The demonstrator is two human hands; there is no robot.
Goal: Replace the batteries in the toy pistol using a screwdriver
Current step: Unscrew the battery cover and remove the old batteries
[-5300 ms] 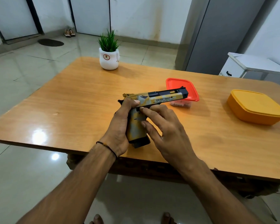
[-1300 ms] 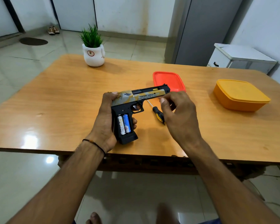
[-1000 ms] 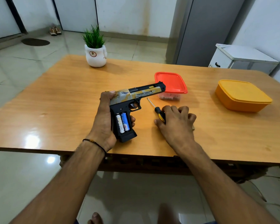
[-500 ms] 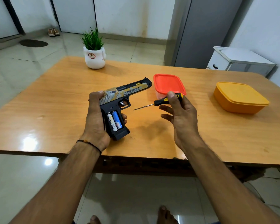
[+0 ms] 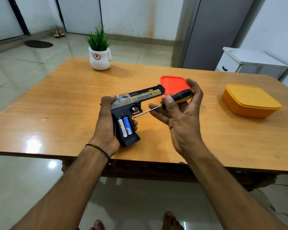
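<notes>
While the left grip [image 5: 106, 125] wraps closed around the toy pistol [image 5: 140, 97] at the centre of the frame, above the near edge of the desk [image 5: 56, 105], two batteries [image 5: 125, 126] show in its open handle. Just right, the right grip [image 5: 181, 120] holds the screwdriver [image 5: 183, 95] by its handle, tip pointing left beside the trigger guard.
</notes>
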